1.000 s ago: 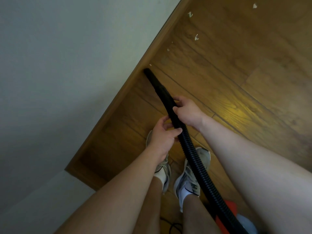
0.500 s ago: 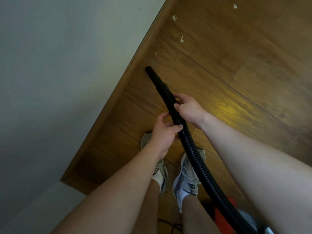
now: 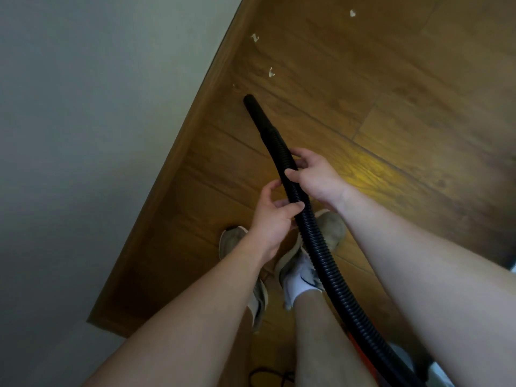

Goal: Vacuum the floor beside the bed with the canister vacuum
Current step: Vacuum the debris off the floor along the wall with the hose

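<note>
Down at the lower right edge, beside the legs, a grey and orange part of the canister vacuum [image 3: 402,358] shows, with a dark cable [image 3: 268,377] looped on the floor [image 3: 405,101] near it; two worn shoes [image 3: 332,227] stand just below the hands, and a white sock [image 3: 298,286] carries a small dark curved mark, too small to name as a brand; no other writing can be read. From the canister the black ribbed hose [image 3: 329,272] rises between the forearms; the left hand [image 3: 272,219] holds it lower down, fingers and thumb curled round it; the right hand [image 3: 315,177] grips it just above, fingers wrapped over the ribs. Beyond the hands the smooth nozzle [image 3: 255,110] points down toward the floor close to a wooden strip [image 3: 173,177] edging a pale surface [image 3: 83,107], probably the bed's side; whether the tip touches the boards I cannot tell. Farther on, small white scraps [image 3: 270,72] lie apart along that edge. The step in hand seems to be sweeping the nozzle forward to them; it would go best with the tip low and flat to the boards, moved slowly along the strip, the rear hand feeding slack so the hose does not kink or tug the canister.
</note>
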A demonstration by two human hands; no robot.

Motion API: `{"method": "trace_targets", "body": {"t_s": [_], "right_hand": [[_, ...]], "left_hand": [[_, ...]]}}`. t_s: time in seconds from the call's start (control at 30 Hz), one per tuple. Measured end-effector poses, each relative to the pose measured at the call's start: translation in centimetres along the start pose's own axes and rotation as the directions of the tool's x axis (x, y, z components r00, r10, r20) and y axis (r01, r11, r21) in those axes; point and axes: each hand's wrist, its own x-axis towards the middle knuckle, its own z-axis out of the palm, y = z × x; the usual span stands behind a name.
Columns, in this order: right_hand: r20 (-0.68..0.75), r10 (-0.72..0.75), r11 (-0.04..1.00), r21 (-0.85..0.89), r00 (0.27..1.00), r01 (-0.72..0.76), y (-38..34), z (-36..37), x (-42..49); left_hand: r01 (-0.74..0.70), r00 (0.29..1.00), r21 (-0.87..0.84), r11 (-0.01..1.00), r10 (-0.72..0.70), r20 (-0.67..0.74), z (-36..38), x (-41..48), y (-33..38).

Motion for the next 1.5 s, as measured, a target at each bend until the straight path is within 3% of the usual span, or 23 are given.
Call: {"method": "trace_targets", "body": {"t_s": [0.57, 0.97, 1.5], "right_hand": [[0.038, 0.001, 1.0, 0.028, 0.999, -0.002, -1.1, -5.9, 4.7], [0.19, -0.002, 0.993, -0.116, 0.982, 0.024, -4.3, -4.3, 6.0], [0.151, 0.082, 0.972, -0.23, 0.985, -0.046, 0.0, -6.0, 2.2]], "left_hand": [[-0.01, 0.997, -0.073, 0.997, 0.004, -0.074, 6.3, 3.7, 3.0], [-0.024, 0.985, -0.111, 0.994, 0.004, -0.173, 5.0, 3.5, 5.3], [0.053, 0.994, -0.16, 0.986, -0.068, -0.089, 7.4, 1.4, 0.2]]}}
